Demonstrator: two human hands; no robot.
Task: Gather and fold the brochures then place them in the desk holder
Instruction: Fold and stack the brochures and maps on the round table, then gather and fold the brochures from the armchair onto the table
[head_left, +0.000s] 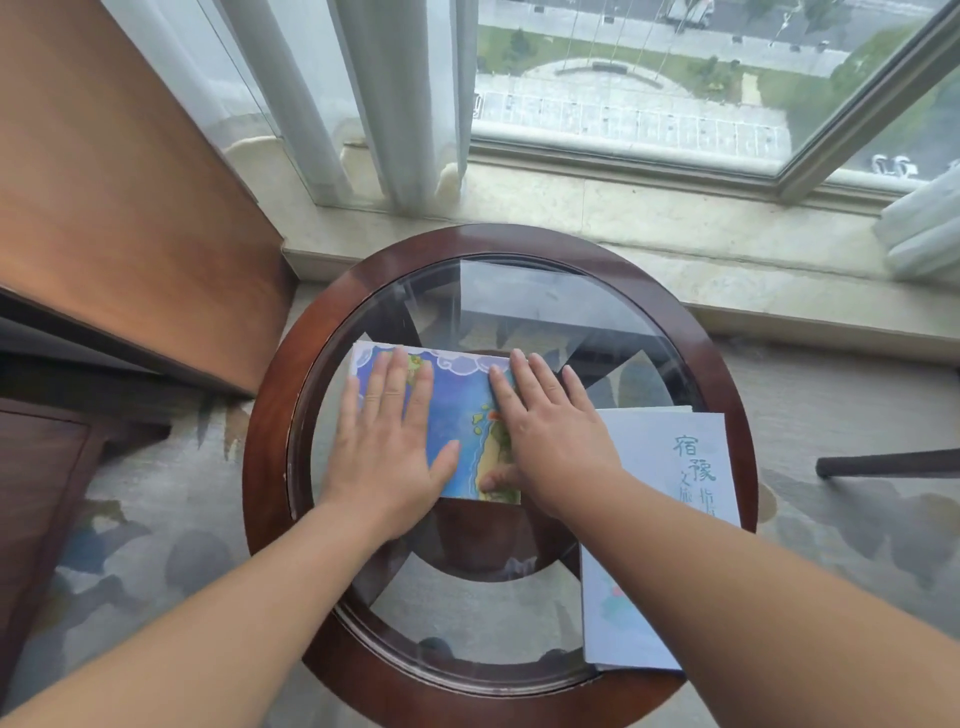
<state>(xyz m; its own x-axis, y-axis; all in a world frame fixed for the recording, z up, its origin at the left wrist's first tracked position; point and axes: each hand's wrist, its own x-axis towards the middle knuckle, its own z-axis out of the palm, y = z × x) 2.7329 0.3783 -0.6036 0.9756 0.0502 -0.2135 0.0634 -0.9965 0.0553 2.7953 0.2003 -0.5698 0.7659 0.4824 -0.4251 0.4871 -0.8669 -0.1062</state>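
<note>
A folded brochure with a blue map print lies flat on the round glass-topped table. My left hand rests palm down on its left part, fingers spread. My right hand presses flat on its right edge, fingers apart. A second, pale blue brochure with printed characters lies at the table's right side, partly under my right forearm. No desk holder is in view.
A wooden desk side panel stands at the left. A marble window sill and white curtains are behind the table. A dark rod juts in at the right, above the patterned carpet.
</note>
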